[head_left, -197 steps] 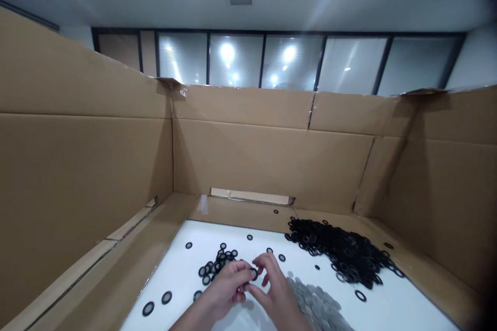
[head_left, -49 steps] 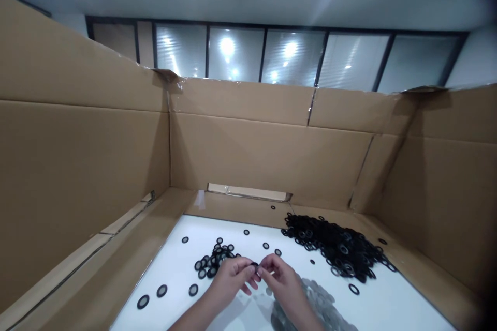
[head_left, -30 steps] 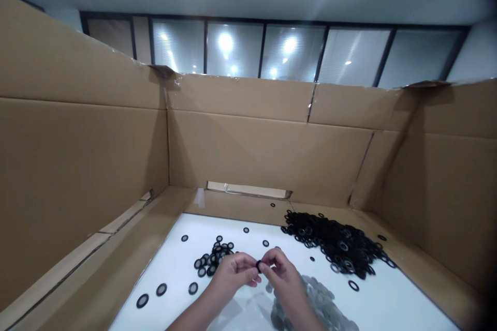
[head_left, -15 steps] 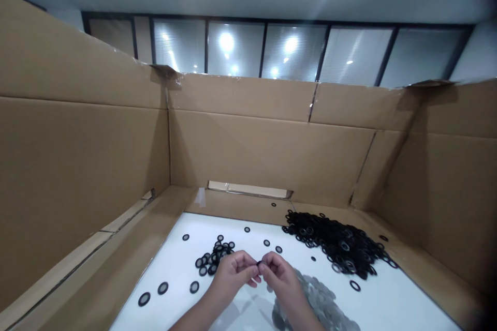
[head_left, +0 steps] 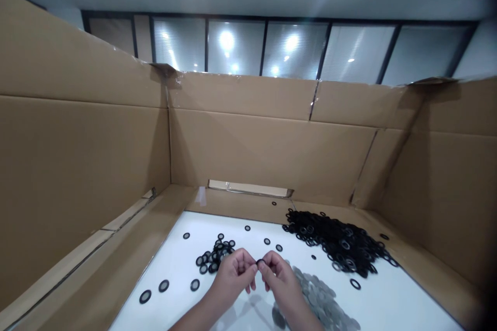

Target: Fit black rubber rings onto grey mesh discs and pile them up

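Note:
Both hands meet over the white board (head_left: 155, 315), pinching one small black ring (head_left: 260, 262) between their fingertips. My left hand (head_left: 236, 272) is closed on the ring's left side, and my right hand (head_left: 276, 272) on its right side. Whether a disc sits inside the ring is too small to tell. Just left of my left hand lies a cluster of black rings with grey centres (head_left: 213, 256). A pile of grey translucent discs (head_left: 320, 297) spreads beside and partly behind my right hand. Farther right is a large heap of black rings (head_left: 334, 238).
Tall cardboard walls (head_left: 248, 150) surround the board at the left, back and right. Several rings with grey centres lie scattered, one (head_left: 145, 297) near the board's left edge. A lone black ring (head_left: 355, 284) rests below the black heap.
The held ring shows more clearly between the fingertips. The fingers of both hands have shifted slightly. The view has tilted a little; the piles look the same.

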Tool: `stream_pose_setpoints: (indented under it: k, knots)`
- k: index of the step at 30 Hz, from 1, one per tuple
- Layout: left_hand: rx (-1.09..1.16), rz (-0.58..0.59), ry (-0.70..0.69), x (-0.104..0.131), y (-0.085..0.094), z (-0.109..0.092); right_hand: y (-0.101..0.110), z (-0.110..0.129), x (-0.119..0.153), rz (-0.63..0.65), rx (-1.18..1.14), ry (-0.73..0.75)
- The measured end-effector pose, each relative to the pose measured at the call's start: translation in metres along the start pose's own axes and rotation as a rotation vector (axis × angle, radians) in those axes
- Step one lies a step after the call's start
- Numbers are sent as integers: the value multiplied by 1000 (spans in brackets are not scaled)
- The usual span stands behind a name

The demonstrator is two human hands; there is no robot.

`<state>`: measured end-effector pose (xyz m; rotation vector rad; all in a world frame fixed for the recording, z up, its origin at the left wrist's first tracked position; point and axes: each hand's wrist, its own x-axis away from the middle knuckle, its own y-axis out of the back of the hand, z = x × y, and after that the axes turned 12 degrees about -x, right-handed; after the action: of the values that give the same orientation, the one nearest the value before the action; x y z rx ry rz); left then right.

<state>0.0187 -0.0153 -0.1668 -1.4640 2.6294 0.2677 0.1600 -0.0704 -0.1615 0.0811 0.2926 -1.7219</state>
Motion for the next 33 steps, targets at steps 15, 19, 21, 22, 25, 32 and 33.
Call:
stream_pose_setpoints:
  k: [15, 19, 21, 22, 25, 32, 33]
  knots:
    - [9, 181, 34, 5, 6, -14, 7, 7, 3, 92, -168, -146]
    - [-57, 173, 33, 4, 7, -11, 7, 9, 4, 68, -159, -165]
    - [-83, 159, 31, 4, 7, -10, 7, 10, 3, 60, -143, -167]
    - [-88, 153, 30, 4, 7, -10, 7, 11, 3, 60, -129, -166]
    - [-63, 151, 31, 3, 7, -11, 8, 12, 0, 74, -73, -178]
    - [-54, 174, -2, 4, 9, -12, 7, 16, 5, 67, -126, -278]
    - [-62, 162, 3, 4, 9, -12, 6, 17, 6, 60, -142, -287]
